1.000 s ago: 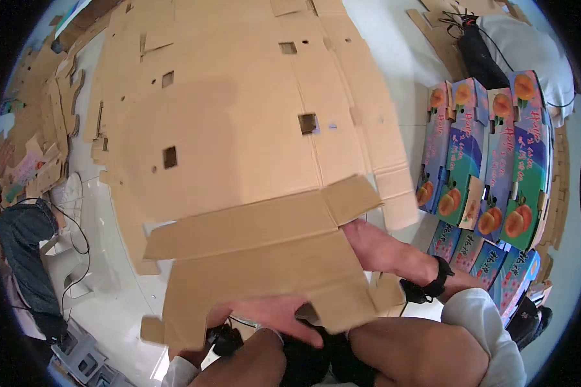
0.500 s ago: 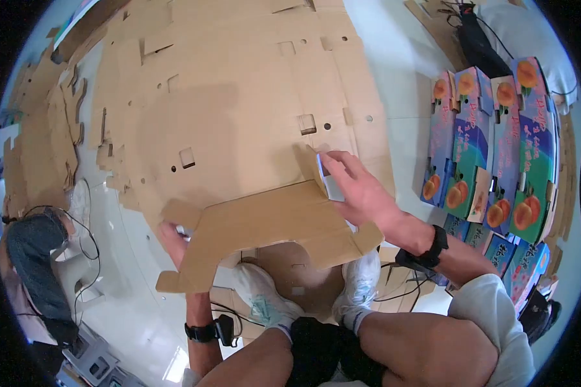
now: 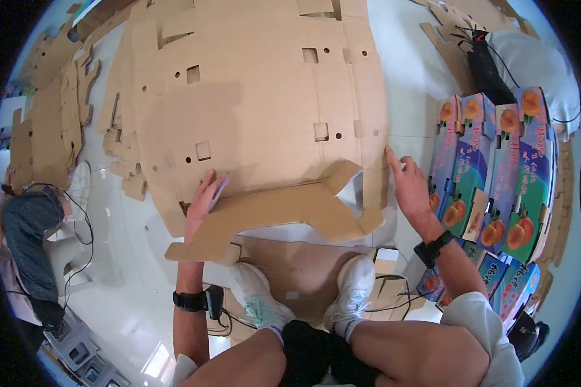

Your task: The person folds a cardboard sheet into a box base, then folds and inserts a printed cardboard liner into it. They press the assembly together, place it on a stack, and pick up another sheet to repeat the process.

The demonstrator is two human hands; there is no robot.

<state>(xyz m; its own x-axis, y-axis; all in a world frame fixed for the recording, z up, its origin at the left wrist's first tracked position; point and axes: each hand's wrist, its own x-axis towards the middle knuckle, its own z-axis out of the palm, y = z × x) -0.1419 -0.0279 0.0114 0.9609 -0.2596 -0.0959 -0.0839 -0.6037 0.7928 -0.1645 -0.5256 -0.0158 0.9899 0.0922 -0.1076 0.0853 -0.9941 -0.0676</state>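
A large flat cardboard sheet (image 3: 258, 109) with square cut-outs and round holes lies in front of me. Along its near side a cardboard panel (image 3: 271, 209) with a cut-away edge stands folded up, its right end flap (image 3: 339, 177) bent inward. My left hand (image 3: 203, 200) is at the panel's left end, fingers stretched out against a small flap with a printed outer side; the thumb is hard to see. Off the panel, my right hand (image 3: 410, 187) is open beside the sheet's right edge, index fingertip at that edge.
Peach-printed boxes (image 3: 490, 168) are stacked at the right. More cut cardboard (image 3: 51, 122) lies at the far left, near another person's leg (image 3: 32, 226). My shoes (image 3: 348, 290) stand on a brown cardboard piece, with black cables nearby. Grey plastic stools (image 3: 84, 355) sit lower left.
My right hand has let go of the right flap and moved right to the sheet's edge. My left hand has come up and inward against the left flap. The panel's visible face looks narrower.
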